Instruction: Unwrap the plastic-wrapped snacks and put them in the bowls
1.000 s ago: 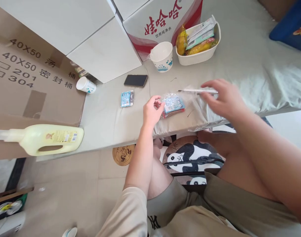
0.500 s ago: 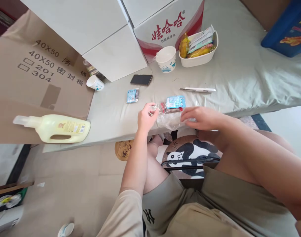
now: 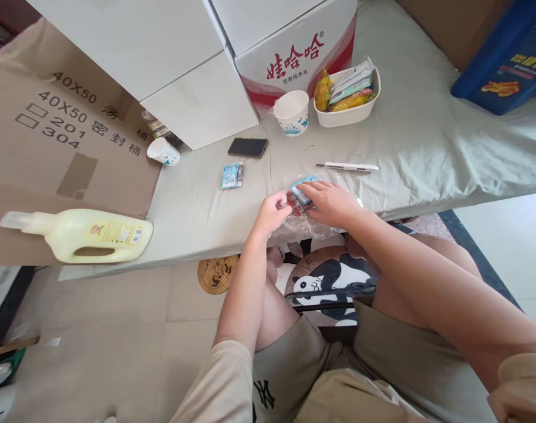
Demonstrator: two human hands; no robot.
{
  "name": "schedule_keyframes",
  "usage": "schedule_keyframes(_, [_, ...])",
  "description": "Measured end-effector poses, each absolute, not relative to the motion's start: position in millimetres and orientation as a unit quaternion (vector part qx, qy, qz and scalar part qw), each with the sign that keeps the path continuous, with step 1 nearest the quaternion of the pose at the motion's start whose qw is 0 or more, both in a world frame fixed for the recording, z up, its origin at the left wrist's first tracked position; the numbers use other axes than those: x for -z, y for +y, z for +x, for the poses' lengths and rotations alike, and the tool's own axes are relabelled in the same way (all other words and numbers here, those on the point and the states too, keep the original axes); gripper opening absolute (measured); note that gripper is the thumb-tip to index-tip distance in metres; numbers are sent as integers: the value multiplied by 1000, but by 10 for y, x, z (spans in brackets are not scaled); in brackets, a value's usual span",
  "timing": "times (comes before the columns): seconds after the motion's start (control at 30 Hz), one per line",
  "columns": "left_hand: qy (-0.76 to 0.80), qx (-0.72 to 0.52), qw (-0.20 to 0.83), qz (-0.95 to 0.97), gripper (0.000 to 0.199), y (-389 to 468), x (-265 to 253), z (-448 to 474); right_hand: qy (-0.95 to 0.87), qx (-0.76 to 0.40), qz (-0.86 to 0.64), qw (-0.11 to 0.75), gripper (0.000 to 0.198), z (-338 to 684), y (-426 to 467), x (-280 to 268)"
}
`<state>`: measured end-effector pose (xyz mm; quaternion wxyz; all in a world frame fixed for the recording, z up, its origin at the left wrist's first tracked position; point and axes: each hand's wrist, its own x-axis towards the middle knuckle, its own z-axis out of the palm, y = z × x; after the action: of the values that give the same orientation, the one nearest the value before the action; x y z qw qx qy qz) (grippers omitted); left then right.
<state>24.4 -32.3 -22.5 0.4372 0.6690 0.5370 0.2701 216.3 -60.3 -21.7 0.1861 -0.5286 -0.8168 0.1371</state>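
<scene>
At the front edge of the cloth-covered surface (image 3: 192, 214), my left hand (image 3: 271, 216) is closed, thumb and fingertips pinching the crinkled clear plastic film (image 3: 323, 229). My right hand (image 3: 331, 202) lies with its fingers stretched out over the blue snack packet (image 3: 299, 191), touching it. Brown-and-red packets (image 3: 299, 204) show beneath the fingers, with film around them. Part of this pile is hidden by the right hand. A second small blue packet (image 3: 231, 175) lies apart on the left, and a white utility knife (image 3: 347, 167) rests behind the right hand.
Behind are a black phone (image 3: 247, 147), a paper cup (image 3: 292, 114) and a white tub (image 3: 344, 117) of wrapped snacks. A yellowish bottle (image 3: 98, 235) lies left by a large carton (image 3: 69, 147). Another cup (image 3: 164, 151) lies beside it. A blue container (image 3: 501, 76) stands right.
My right hand has moved left onto the blue packet, its fingers now covering part of it. The left hand has closed on the film, and film now shows behind the right hand.
</scene>
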Motion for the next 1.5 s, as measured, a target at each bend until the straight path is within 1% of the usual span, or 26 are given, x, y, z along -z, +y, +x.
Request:
schedule_keyframes(0.07, [500,-328,530,601,13,-318,206,255,-815,-153,-522,200,65,2142,-567,248])
schedule_keyframes(0.1, [489,-346,557,575,16,-306,191,254,-811,-163,-520,214,66,2148,-548,260])
schedule_keyframes(0.2, [473,-374,589,539,25,-227,140,232,-781,-211,-522,272,68,2238,-481,275])
schedule_keyframes(0.27, [461,-385,603,525,32,-152,119,225,-755,-244,-527,305,63,2344,-436,270])
schedule_keyframes(0.37, [463,-393,623,493,30,-39,122,268,-724,-271,-550,317,45,2509,-389,246])
schedule_keyframes(0.43, [480,-393,620,481,26,20,139,330,-710,-273,-566,316,33,2582,-375,223])
schedule_keyframes(0.5, [500,-392,597,489,23,61,156,397,-699,-262,-578,330,27,2614,-374,201])
schedule_keyframes(0.57, [516,-391,569,508,20,89,174,441,-678,-241,-592,363,26,2619,-385,183])
schedule_keyframes(0.7, [520,-383,512,566,16,119,228,409,-612,-196,-617,455,24,2628,-436,158])
schedule_keyframes(0.77, [515,-373,481,604,16,110,254,357,-577,-194,-628,485,23,2655,-438,134])
schedule_keyframes(0.87, [507,-354,456,640,17,56,256,297,-535,-222,-641,503,24,2748,-275,38])
schedule_keyframes(1.0, [468,-352,483,651,16,-22,200,286,-477,-238,-654,537,35,3076,438,-237])
schedule_keyframes(1.03, [458,-352,491,652,16,-28,186,288,-453,-254,-668,533,31,3190,674,-321])
schedule_keyframes(1.07, [452,-352,497,652,16,-27,174,289,-449,-266,-690,501,25,3301,901,-404])
schedule_keyframes(1.1, [450,-351,498,653,16,-20,165,288,-462,-257,-715,457,24,3398,1099,-482])
schedule_keyframes(1.13, [452,-349,496,654,16,-9,157,285,-471,-249,-726,435,26,3468,1247,-549])
schedule_keyframes(1.2, [459,-344,491,656,16,16,138,272,-514,-178,-744,389,27,3486,1334,-625])
schedule_keyframes(1.27, [463,-343,487,657,16,30,111,261,-555,-86,-730,390,21,3318,1106,-587])
schedule_keyframes(1.3, [463,-344,484,658,17,29,94,259,-570,-55,-709,411,17,3176,888,-519])
schedule_keyframes(1.33, [460,-343,484,660,18,21,77,262,-596,-44,-677,428,14,3012,622,-421])
schedule_keyframes(1.4, [438,-340,491,671,21,-7,58,280,-652,-64,-613,442,6,2667,35,-172])
schedule_keyframes(1.5, [390,-334,525,679,26,-43,105,313,-717,-74,-568,398,11,2258,-645,174])
